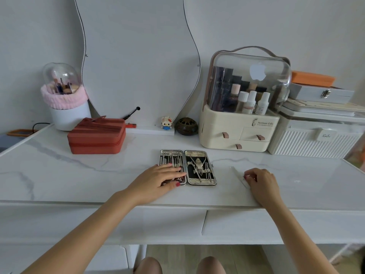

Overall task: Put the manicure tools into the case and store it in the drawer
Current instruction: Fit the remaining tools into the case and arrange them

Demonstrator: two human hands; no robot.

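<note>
The silver manicure case lies open flat in the middle of the white marble table, with metal tools strapped in both halves. My left hand rests with straight fingers on the near part of the case's left half. My right hand sits on the table to the right of the case, its fingers curled down onto the surface; nothing shows between them. Two shut drawer fronts run along the table's front, below the edge.
A red zipped box stands at the back left beside a brush holder. A cream cosmetics organiser and white storage boxes fill the back right. A wavy mirror leans behind, with a small figure and brown pot.
</note>
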